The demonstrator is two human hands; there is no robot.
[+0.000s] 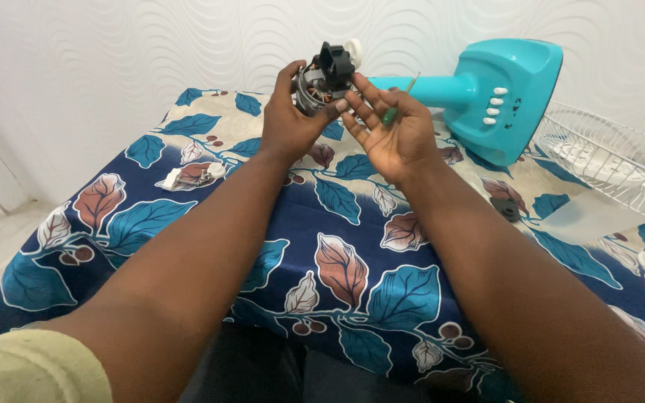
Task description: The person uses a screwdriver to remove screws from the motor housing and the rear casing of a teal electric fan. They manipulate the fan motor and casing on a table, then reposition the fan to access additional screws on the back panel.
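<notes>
Head view, only 1 camera:

Left hand (287, 123) is closed around a small fan motor (322, 80), held up in the air over the far side of the counter (210, 246), not resting on anything. Copper windings show on the side facing the camera, with a black plastic block on top. The thumb presses the lower front edge.

Right hand (391, 133) is palm up and mostly open. Its fingertips touch the motor's right side. A green-handled screwdriver (397, 104) lies loosely between the fingers, shaft pointing up and away. That is no real grip, more of a pinch.

Risks as I see them:
- The screwdriver is likeliest to slip. It is only wedged between open fingers, and any wrist turn could send it to the cloth or off the edge.
- The motor hangs from 1 hand. If the thumb shifts, it could fall onto the counter, and the exposed windings would take the hit.
- Fingertips sit close to bare copper wire, so thin leads could snag or bend.
- The screwdriver tip is near the motor and could scratch the winding enamel.

On the counter: a turquoise fan base (498, 97) lies just behind the hands, a white wire grille (606, 160) to the right, a small white part (188, 177) to the left and a small black piece (507, 209) near the base. These small loose parts on a patterned cloth would be easy to lose or knock off.
</notes>
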